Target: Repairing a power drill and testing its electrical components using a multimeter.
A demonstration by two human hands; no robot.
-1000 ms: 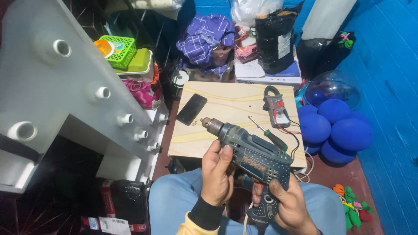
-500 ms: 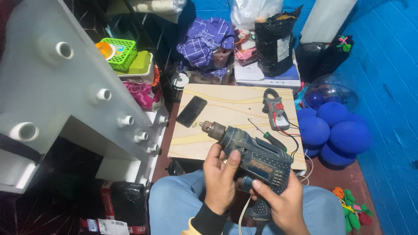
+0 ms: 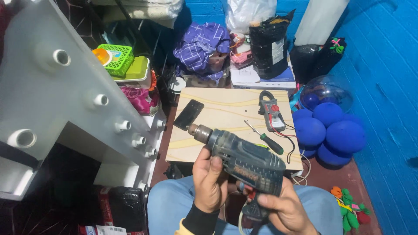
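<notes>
Head view, looking down over the person's lap. Both hands hold a worn blue-grey electric drill with a bare metal chuck, raised above the knees, just in front of the near edge of a pale plywood board serving as tabletop. The chuck points up and left, toward the board's near left corner.

Left hand: fingers clenched around the front of the drill body, just behind the chuck; thumb lies on top of the housing. A black cuff with a yellow edge shows at the wrist.

Right hand: fingers wrapped about the drill's grip at its rear underside. A pale cord drops from the grip between the hands.

On the tabletop, well apart from the hands: a black flat phone at the left edge, lying tilted; a grey and red clamp meter toward the right side, its red and black leads trailing off the right edge; a screwdriver with a black and green handle, lying diagonally, handle nearest the drill.

Surroundings: a white plastic panel with short round pipe stubs fills the left. A green plastic mesh basket sits behind it. Purple checked cloth is bundled beyond the board. Blue balloons are heaped on the right against a blue painted wall. Blue jeans cover the knees.
</notes>
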